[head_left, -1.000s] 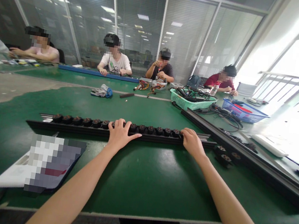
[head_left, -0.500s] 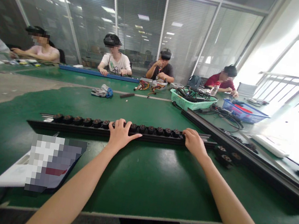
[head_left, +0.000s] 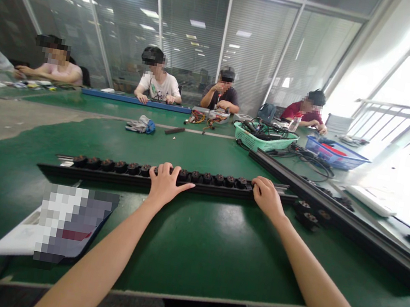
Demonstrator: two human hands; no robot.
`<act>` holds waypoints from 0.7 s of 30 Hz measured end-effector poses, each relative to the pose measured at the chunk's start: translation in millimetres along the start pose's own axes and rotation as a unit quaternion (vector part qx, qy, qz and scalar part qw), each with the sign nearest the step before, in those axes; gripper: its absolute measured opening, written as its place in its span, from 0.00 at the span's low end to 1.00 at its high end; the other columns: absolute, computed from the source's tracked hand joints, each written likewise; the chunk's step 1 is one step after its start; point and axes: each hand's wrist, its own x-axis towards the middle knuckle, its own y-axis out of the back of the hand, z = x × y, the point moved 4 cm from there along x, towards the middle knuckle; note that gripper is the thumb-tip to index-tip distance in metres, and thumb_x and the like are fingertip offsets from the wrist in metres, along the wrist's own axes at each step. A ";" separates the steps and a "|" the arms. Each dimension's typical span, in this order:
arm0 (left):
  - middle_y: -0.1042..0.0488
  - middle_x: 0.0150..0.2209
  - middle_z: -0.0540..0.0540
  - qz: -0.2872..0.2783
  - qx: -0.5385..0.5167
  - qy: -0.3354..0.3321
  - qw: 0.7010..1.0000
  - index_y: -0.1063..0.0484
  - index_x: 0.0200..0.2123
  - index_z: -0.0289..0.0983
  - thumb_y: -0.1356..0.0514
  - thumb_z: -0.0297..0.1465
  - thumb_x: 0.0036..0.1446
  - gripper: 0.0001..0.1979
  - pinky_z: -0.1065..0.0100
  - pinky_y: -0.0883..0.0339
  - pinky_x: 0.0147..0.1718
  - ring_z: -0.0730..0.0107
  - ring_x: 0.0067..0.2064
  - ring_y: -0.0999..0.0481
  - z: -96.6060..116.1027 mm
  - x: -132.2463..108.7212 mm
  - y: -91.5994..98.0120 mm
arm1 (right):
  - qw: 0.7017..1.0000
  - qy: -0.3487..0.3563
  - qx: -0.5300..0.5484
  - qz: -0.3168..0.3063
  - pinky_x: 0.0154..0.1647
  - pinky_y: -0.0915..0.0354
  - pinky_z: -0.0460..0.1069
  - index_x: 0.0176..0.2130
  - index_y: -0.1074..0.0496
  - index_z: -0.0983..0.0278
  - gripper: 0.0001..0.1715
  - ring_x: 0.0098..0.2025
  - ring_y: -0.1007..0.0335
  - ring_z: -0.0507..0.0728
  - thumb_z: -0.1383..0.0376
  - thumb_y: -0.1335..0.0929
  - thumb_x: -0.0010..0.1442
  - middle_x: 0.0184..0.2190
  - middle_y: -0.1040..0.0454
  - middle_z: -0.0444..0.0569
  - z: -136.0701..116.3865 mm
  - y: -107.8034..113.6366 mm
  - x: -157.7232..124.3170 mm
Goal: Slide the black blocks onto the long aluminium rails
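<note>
A long black rail (head_left: 207, 189) lies crosswise in front of me. A row of round-topped black socket modules (head_left: 120, 166) sits along its channel. My left hand (head_left: 164, 181) straddles the rail near its middle, fingers spread over the modules and thumb stretched along the near side, holding it. At the right end of the row, my right hand (head_left: 266, 195) is closed in a pinch over the channel. Its fingers hide most of what they hold. Just right of that hand, a few loose socket modules (head_left: 309, 221) lie on the green table (head_left: 188, 255).
A second long black rail (head_left: 350, 225) slants along the right. Behind it stand a green basket (head_left: 260, 141) of cables and a blue basket (head_left: 336, 157). A pixelated flat item (head_left: 63, 224) lies front left, gloves (head_left: 141, 124) farther back. Several people sit across the table.
Both hands stay almost in place. My right hand has shifted very slightly to the right at the end of the row.
</note>
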 end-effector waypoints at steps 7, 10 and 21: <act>0.33 0.56 0.32 -0.004 -0.004 0.005 1.000 0.28 0.58 0.39 0.49 0.65 0.57 0.41 0.43 0.48 0.59 0.43 0.57 0.36 0.3 -0.8 1.4 | 0.999 -0.016 0.032 0.008 0.55 0.32 0.58 0.42 0.24 0.59 0.17 0.51 0.29 0.63 0.62 0.40 0.69 0.45 0.23 0.55 3.6 -1.5 0.0; 0.33 0.56 0.32 -0.005 -0.009 0.008 1.000 0.28 0.58 0.39 0.48 0.64 0.58 0.41 0.43 0.49 0.60 0.43 0.58 0.37 0.4 -1.3 1.3 | 0.998 -0.018 0.056 0.007 0.55 0.33 0.58 0.41 0.24 0.59 0.17 0.49 0.28 0.63 0.61 0.41 0.69 0.44 0.22 0.55 7.3 -2.3 1.0; 0.33 0.56 0.32 -0.006 -0.006 0.006 1.000 0.28 0.58 0.39 0.49 0.65 0.58 0.41 0.43 0.49 0.60 0.43 0.58 0.37 0.8 0.1 2.1 | 0.993 -0.079 0.077 0.028 0.59 0.33 0.63 0.49 0.22 0.63 0.20 0.52 0.26 0.66 0.56 0.36 0.66 0.48 0.21 0.59 15.4 -2.9 -0.2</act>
